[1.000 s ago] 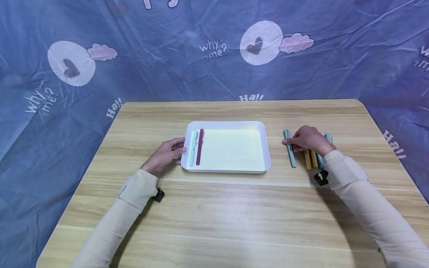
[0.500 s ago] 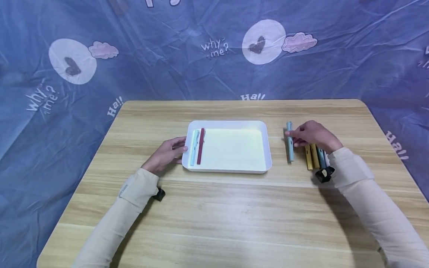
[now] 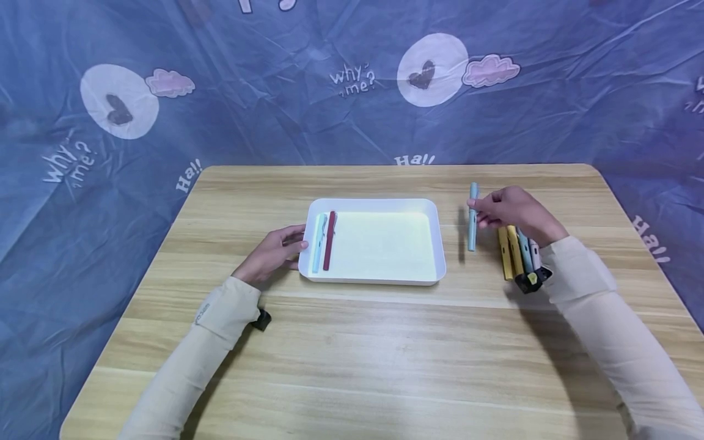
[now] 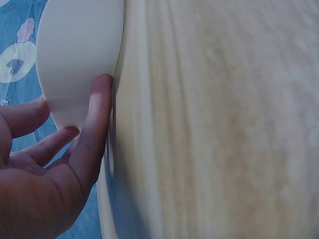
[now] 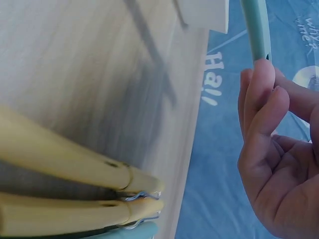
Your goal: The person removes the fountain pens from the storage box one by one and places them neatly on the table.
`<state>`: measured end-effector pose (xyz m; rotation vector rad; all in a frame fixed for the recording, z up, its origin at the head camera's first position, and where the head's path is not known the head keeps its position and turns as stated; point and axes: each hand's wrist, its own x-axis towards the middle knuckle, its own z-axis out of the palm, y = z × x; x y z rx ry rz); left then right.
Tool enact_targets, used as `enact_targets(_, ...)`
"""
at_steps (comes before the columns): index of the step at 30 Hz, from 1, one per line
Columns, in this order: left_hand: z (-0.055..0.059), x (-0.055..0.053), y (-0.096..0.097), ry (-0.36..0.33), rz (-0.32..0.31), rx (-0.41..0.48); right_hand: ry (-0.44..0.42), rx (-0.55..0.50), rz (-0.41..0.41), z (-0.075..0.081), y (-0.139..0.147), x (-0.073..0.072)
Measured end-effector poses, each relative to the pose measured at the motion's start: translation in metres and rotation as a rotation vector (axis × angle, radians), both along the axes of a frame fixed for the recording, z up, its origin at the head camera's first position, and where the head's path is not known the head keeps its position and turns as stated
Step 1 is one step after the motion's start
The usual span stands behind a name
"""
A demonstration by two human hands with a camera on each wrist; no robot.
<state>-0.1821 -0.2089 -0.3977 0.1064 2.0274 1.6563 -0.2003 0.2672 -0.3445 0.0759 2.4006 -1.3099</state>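
My right hand (image 3: 514, 211) pinches a light blue pen (image 3: 472, 237) near its upper part, raised above the table with its shadow to the left. In the right wrist view, the pen (image 5: 256, 30) stands up from between thumb and fingertips. My left hand (image 3: 272, 253) rests its fingers against the left end of a white tray (image 3: 379, 282). The left wrist view shows the fingertips on the tray's outer wall (image 4: 82, 50). Inside the tray, a light blue pen (image 3: 318, 244) and a dark red pen (image 3: 329, 241) lie side by side at the left.
Below my right wrist lie two yellow pens (image 3: 505, 256), another light blue pen (image 3: 525, 253) and a whitish pen (image 3: 535, 253), side by side on the wooden table (image 3: 385, 348). A blue printed cloth (image 3: 275, 110) hangs behind the table.
My right hand has lifted the light blue pen off the table and carried it away from me, uncovering more of the pens below. My left hand and the tray have stayed put.
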Motion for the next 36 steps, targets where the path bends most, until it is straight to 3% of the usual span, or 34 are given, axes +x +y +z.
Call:
enact_targets(24, -0.001, -0.002, -0.001, 0.000, -0.004, 0.000, 0.114, -0.107, -0.059, 0.022, -0.038, -0.025)
enact_targets(36, 0.002, -0.001, 0.000, -0.024, 0.014, -0.031, 0.110, -0.144, -0.048, 0.027, -0.068, -0.031)
